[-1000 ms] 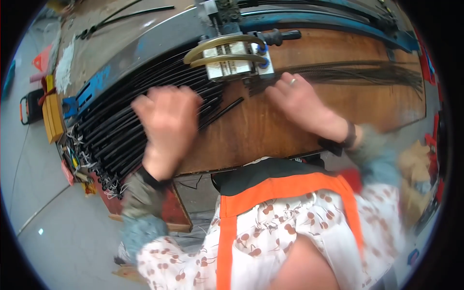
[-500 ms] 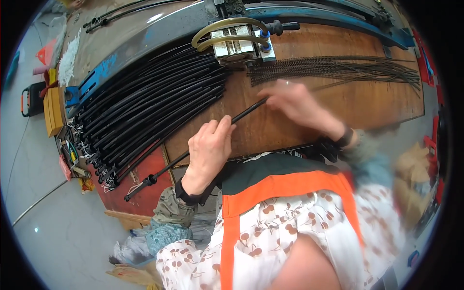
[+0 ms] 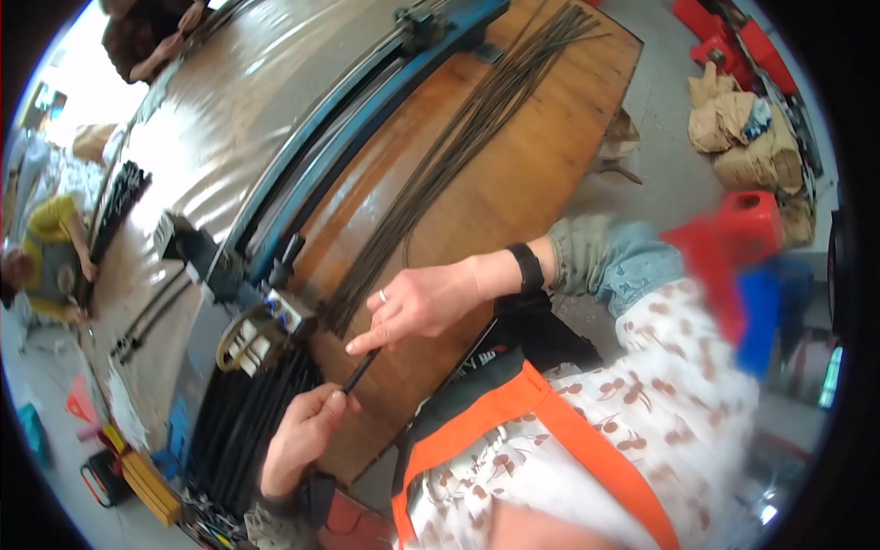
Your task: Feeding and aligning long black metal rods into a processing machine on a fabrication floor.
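My left hand (image 3: pixel 302 435) is closed around a slim black rod (image 3: pixel 361 371), thumb on top. The rod slants up and right from it to the fingers of my right hand (image 3: pixel 412 307). That hand, with a ring on one finger, has its fingers bent together at the rod's upper end; what they grip is hidden. Beyond it a bundle of long thin coil springs (image 3: pixel 458 147) lies across the wooden board (image 3: pixel 541 137). Several black rods (image 3: pixel 225 426) lie side by side left of my left hand. A metal clamp block (image 3: pixel 257 344) with a curved hose stands above them.
A blue rail (image 3: pixel 339 147) runs along the board's far side. Across the plastic-covered table (image 3: pixel 211 119), one person (image 3: pixel 147 37) works at the top and another in yellow (image 3: pixel 55 238) at the left. Red bins (image 3: pixel 724 46) and brown paper bags (image 3: pixel 733 128) stand right.
The view has swung to the right, bringing in the other people and the bags. My left hand still holds the rod; my right hand has stopped blurring and stays at its upper end.
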Demonstrator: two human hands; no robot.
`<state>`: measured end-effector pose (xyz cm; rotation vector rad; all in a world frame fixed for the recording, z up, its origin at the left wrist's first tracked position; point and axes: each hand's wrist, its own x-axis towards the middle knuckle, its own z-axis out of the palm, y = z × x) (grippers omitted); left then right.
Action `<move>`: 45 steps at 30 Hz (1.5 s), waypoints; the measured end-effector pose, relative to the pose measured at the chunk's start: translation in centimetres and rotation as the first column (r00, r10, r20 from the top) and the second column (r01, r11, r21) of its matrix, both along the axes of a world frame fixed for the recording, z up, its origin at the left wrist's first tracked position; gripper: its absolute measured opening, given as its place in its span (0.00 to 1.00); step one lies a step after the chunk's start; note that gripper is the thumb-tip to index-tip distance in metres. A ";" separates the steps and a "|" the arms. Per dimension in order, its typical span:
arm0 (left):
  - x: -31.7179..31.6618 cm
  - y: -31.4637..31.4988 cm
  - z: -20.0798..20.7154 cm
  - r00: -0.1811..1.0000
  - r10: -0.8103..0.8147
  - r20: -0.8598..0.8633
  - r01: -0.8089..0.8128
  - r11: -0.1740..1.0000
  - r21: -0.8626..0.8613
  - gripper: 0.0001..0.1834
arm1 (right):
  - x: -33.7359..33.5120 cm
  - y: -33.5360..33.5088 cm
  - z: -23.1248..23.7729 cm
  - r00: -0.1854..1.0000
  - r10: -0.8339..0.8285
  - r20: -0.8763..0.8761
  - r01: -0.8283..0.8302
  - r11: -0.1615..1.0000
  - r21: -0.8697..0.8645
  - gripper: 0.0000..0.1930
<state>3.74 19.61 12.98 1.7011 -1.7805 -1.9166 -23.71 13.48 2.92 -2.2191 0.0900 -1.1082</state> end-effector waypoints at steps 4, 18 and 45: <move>-4.2 -0.8 1.9 0.911 -0.133 0.391 0.294 0.873 -0.390 0.09 | -0.4 0.5 1.8 0.887 -0.376 -0.268 0.233 0.866 -0.443 0.28; -1.0 -13.8 4.9 0.735 0.021 0.678 0.676 0.061 -0.734 0.26 | -8.2 -13.3 2.2 0.669 -0.709 -0.222 0.672 0.705 -0.226 0.18; 4.5 -11.0 7.3 0.757 0.275 0.593 0.610 0.030 -0.792 0.25 | -3.9 -12.3 3.0 0.629 -0.770 0.110 0.772 0.600 -0.210 0.24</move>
